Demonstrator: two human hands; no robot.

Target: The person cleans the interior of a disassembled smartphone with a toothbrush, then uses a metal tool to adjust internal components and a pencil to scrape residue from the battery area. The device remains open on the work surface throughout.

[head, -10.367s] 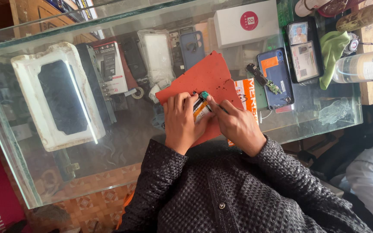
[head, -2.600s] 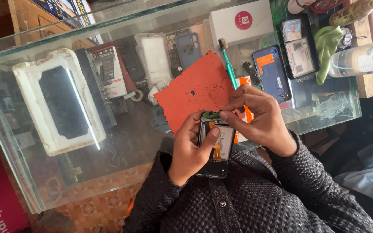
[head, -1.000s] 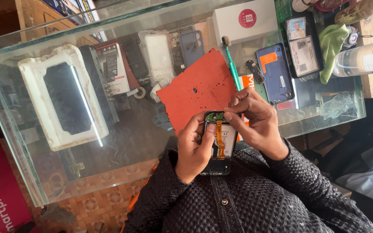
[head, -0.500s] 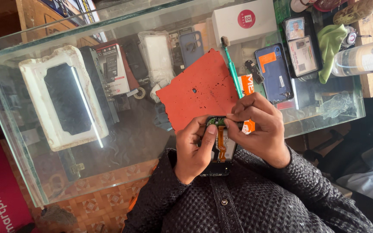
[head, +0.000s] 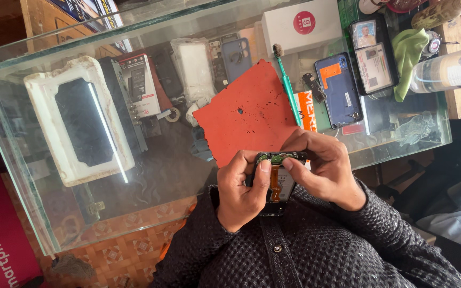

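Holding an opened phone (head: 277,178) between both hands, we keep it raised just off the near edge of the glass counter (head: 150,176), close to our chest. Our left hand (head: 244,189) wraps the phone's left side, fingers clenched around the body and the thumb pressing near the top edge. Our right hand (head: 324,170) grips the right side and top, fingertips pinched on the upper end where a small green board (head: 278,157) shows. An orange flex strip (head: 276,184) runs down the middle of the exposed inside.

Just beyond the hands, an orange mat (head: 246,112) with ragged edges and small dark holes lies flat on the counter. A green brush (head: 286,85) rests along the mat's right edge, its bristles pointing away from us. Right of the brush sits a blue phone back (head: 340,90) with an orange patch, and beside that a dark holder with photo cards (head: 372,56). A green cloth (head: 406,53) lies farther right, next to a clear plastic bottle (head: 449,69) on its side. A white box (head: 300,26) stands at the far edge.

Under the glass, at left, we see a large white case (head: 78,120) with a dark centre, and further phone covers (head: 198,69) near the middle.
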